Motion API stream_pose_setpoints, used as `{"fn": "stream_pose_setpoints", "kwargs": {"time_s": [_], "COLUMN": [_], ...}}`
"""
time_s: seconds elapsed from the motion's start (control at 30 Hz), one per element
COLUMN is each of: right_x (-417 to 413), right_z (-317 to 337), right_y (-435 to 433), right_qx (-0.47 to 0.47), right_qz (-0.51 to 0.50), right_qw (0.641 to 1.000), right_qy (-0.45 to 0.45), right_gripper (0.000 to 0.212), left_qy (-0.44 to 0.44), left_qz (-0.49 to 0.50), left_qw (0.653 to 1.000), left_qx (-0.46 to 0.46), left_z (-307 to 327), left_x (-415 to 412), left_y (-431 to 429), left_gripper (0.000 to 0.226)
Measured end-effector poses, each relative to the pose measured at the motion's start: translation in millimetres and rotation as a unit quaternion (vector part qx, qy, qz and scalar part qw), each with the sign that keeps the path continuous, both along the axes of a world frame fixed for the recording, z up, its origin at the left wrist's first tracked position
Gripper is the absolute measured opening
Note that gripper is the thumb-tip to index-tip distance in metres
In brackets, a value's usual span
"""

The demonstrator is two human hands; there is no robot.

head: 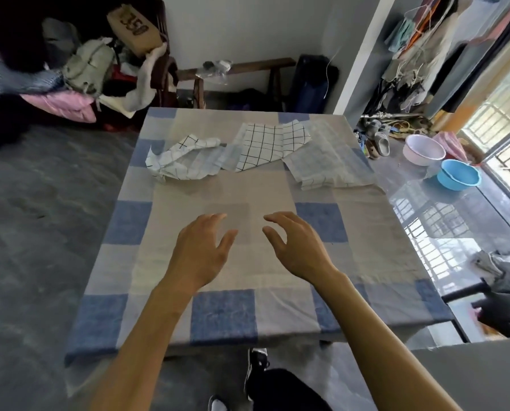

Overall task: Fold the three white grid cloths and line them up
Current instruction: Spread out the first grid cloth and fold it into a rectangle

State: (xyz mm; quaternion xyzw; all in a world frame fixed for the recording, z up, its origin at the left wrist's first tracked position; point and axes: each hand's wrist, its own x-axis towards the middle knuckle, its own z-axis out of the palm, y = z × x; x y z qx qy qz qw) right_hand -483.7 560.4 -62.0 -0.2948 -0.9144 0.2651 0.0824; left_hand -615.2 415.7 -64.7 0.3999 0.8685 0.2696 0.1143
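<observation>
Three white grid cloths lie unfolded along the far side of the desk (pixel 366 262), which is under a blue-and-beige checked cover. A crumpled white cloth with thin dark grid lines (pixel 182 157) sits at the left, a flatter white cloth with bold black grid lines (pixel 262 146) in the middle, and a pale white cloth with faint grid lines (pixel 333 164) at the right. The middle one touches or overlaps both neighbours.

The left hand (pixel 206 250) and right hand (pixel 295 247) hover side by side over the desk's middle, well apart from the cloths. Their fingers are loosely curled and spread, holding nothing.

Nothing looks folded yet, so the step in hand is probably fetching a first cloth. The crumpled one seems the easiest to lift without dragging the others. Pinch two adjacent corners and draw it toward the near side. Flatten it fully before any fold, then use the printed lines to square the edges, since thin fabric like this likely creeps and skews.
</observation>
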Motion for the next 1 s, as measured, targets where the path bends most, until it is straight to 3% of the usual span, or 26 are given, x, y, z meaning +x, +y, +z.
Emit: {"fn": "stream_pose_setpoints", "kwargs": {"time_s": [0.43, 0.67, 1.0], "right_x": [-86.9, -143.8, -228.2], "right_z": [-21.7, -51.9, -81.4], "right_y": [100.7, 107.0, 88.8], "right_qx": [-0.035, -0.049, -0.051], "right_qz": [0.051, 0.1, 0.114], "right_qw": [0.998, 0.994, 0.989], "right_qy": [0.018, -0.019, -0.076], "right_gripper": [0.036, 0.036, 0.038], "left_qy": [0.027, 0.025, 0.094], "left_qz": [0.032, 0.084, 0.058], "left_qw": [0.997, 0.991, 0.984], "left_qx": [-0.07, -0.1, -0.139], "left_z": [-20.2, -48.5, -103.1], "left_x": [-66.5, -125.0, -233.7], "left_y": [95.2, 101.4, 112.2], "left_gripper": [0.048, 0.05, 0.045]}}
